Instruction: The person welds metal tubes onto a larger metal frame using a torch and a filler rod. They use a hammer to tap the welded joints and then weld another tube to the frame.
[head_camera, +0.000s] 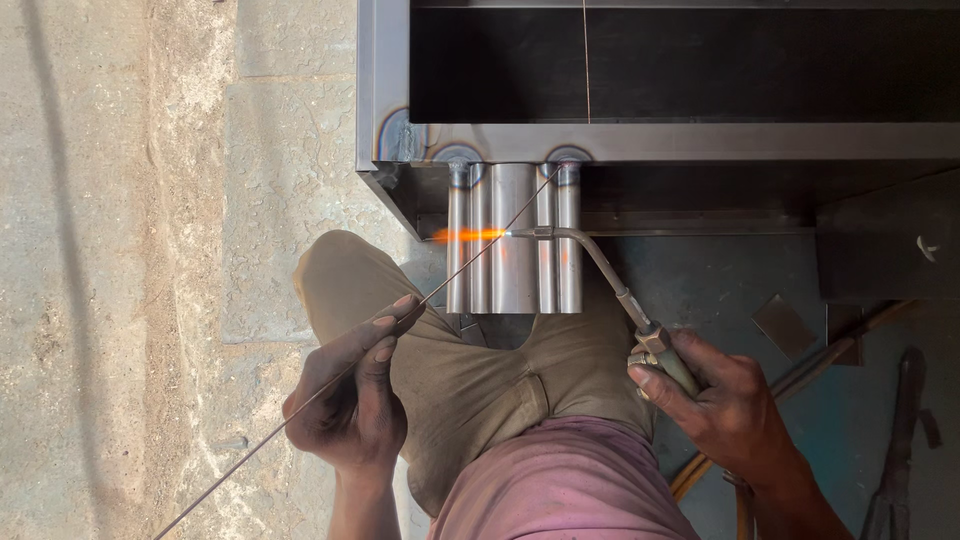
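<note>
Fingers (395, 318) of the left hand (350, 400) pinch a filler rod (480, 245) toward the steel tubes (515, 240) while the right hand (725, 400) grips the lit torch (600, 265), mid-brazing; feeding rod into flame likely follows.

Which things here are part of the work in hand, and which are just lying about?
In use: torch in right hand; filler rod in left hand; steel tubes; frame.
Lying about: metal scrap; tool on the floor at right.

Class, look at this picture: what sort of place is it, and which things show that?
Probably a metalwork shop: a lit gas torch in the right hand, a thin filler rod in the left hand, and a steel frame.
</note>
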